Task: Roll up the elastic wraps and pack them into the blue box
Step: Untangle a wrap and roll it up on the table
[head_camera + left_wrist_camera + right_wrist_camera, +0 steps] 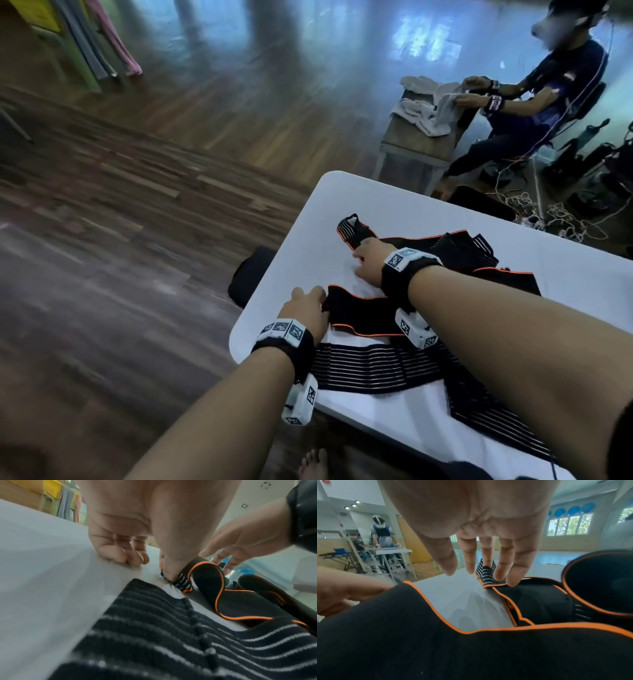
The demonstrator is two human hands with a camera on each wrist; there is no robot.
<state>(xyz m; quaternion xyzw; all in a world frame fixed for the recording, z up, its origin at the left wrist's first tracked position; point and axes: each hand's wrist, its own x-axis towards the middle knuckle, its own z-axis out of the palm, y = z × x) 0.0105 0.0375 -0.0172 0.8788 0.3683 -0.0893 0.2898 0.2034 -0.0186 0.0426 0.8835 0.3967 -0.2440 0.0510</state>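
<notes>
Several black elastic wraps with orange edging lie tangled on the white table [301,246]. My left hand [306,305] pinches the striped end of one orange-edged wrap [359,317] between thumb and finger; the left wrist view shows this pinch [169,575] low on the tabletop, the other fingers [123,557] curled. My right hand [368,262] reaches further out with straight fingers [513,574] touching the folded end of a wrap [485,574] on the table. A wide striped wrap [376,366] lies under my forearms. No blue box is in view.
More wrap lies bunched to the right [462,250]. A black object [250,277] sits on the floor by the table's left edge. Another person [534,102] sits at a small table with towels at the back right. Cables [561,219] lie on the floor there.
</notes>
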